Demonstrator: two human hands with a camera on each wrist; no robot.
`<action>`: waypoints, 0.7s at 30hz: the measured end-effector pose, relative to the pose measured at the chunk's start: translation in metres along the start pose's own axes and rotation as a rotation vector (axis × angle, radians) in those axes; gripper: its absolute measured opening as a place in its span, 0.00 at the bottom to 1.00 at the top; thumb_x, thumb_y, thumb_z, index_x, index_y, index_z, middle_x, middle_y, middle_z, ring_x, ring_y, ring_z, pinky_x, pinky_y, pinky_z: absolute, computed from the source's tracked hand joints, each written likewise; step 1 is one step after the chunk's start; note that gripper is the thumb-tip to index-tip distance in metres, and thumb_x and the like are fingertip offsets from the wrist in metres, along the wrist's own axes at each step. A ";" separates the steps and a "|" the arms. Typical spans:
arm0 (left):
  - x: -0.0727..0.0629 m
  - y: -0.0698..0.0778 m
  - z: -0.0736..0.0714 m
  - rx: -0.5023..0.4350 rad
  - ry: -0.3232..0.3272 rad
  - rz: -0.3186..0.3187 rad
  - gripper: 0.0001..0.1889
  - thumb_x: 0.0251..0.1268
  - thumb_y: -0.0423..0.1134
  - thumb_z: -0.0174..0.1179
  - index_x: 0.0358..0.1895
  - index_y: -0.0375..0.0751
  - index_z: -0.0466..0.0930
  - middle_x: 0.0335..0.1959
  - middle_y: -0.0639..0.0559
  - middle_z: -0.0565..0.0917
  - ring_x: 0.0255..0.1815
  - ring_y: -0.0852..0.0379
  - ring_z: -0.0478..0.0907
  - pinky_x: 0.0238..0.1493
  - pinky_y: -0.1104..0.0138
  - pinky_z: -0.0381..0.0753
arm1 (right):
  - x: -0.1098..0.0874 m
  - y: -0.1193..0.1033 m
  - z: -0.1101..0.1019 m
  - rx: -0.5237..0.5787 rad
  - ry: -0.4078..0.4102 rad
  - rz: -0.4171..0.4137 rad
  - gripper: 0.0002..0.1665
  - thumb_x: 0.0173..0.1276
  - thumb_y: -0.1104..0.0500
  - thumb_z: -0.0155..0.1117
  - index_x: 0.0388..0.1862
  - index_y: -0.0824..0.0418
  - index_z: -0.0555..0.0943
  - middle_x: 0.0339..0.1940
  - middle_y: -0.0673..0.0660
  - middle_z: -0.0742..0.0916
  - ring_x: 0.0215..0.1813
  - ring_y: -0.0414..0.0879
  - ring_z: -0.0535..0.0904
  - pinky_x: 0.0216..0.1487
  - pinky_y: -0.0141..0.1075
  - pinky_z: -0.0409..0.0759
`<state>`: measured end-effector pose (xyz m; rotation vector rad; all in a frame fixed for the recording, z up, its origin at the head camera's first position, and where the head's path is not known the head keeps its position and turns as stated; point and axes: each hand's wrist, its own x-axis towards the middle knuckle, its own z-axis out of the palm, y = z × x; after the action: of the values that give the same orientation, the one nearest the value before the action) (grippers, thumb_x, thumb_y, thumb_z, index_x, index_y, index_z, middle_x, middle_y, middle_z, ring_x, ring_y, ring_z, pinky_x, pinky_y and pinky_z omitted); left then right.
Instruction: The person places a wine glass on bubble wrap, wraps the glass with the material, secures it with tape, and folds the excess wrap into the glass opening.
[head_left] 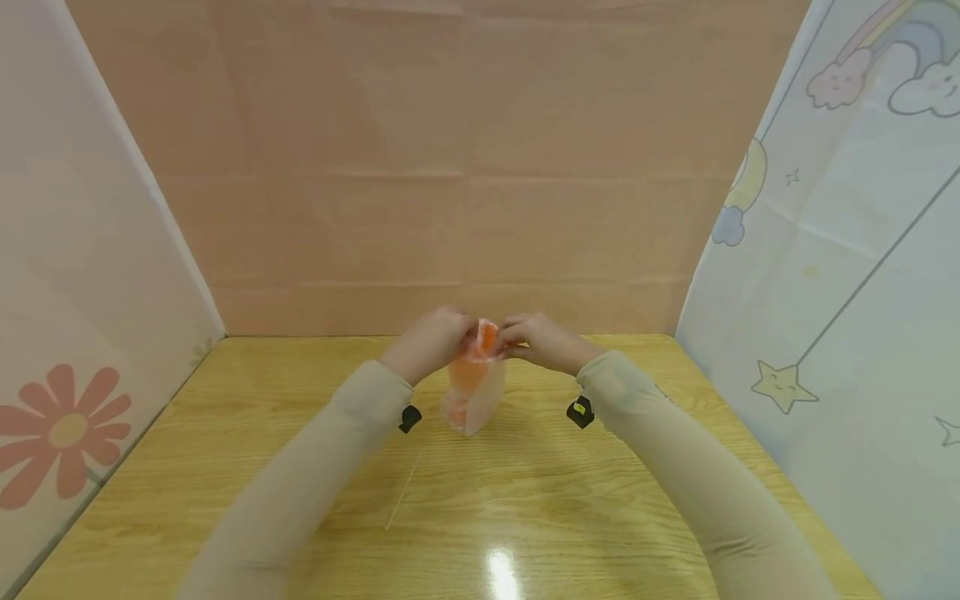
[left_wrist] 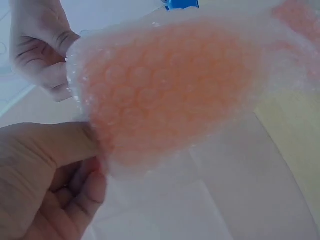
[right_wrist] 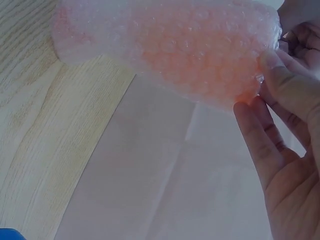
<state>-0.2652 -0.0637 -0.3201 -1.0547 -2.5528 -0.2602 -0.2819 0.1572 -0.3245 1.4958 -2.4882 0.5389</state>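
A clear bubble-wrap pouch (head_left: 487, 387) stands upright over the table, its lower end close to the wood. Through its bubbles shows an orange item (left_wrist: 165, 85) whose kind I cannot tell. Both hands are at the pouch's upper edge. My left hand (head_left: 435, 340) pinches the left side of that edge between thumb and curled fingers. On the opposite side my right hand (head_left: 543, 340) holds the edge, thumb and fingertips (right_wrist: 245, 112) at the rim. A bit of bright orange (head_left: 487, 336) shows between the two hands.
A thin pale strand (head_left: 402, 493) lies on the wooden table (head_left: 540, 500), nearer the front. Black devices (head_left: 580, 411) show by both wrists. A peach backdrop (head_left: 465, 167) rises behind the table, with printed cloth walls (head_left: 847, 292) at either side.
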 end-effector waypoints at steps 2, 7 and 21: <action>0.003 0.002 -0.005 -0.012 -0.078 -0.006 0.04 0.64 0.30 0.62 0.30 0.40 0.83 0.26 0.52 0.82 0.27 0.58 0.75 0.29 0.71 0.75 | 0.001 -0.001 0.000 -0.006 -0.004 0.009 0.06 0.60 0.62 0.70 0.36 0.55 0.86 0.39 0.50 0.85 0.43 0.43 0.82 0.45 0.32 0.81; 0.002 0.005 -0.019 -0.042 -0.308 -0.008 0.17 0.67 0.49 0.61 0.22 0.44 0.78 0.20 0.57 0.74 0.23 0.61 0.68 0.28 0.71 0.69 | 0.003 -0.002 -0.002 -0.017 -0.002 0.003 0.04 0.60 0.63 0.69 0.35 0.57 0.86 0.38 0.51 0.85 0.42 0.43 0.82 0.46 0.33 0.81; -0.008 0.005 -0.001 0.470 -0.141 0.254 0.05 0.50 0.34 0.71 0.24 0.47 0.84 0.28 0.56 0.85 0.34 0.58 0.76 0.44 0.70 0.75 | 0.006 -0.003 -0.004 -0.029 0.005 -0.019 0.04 0.60 0.62 0.69 0.36 0.58 0.86 0.38 0.52 0.85 0.41 0.43 0.82 0.46 0.33 0.81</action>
<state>-0.2565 -0.0658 -0.3219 -1.2146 -2.3837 0.4732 -0.2822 0.1531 -0.3187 1.5044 -2.4641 0.5009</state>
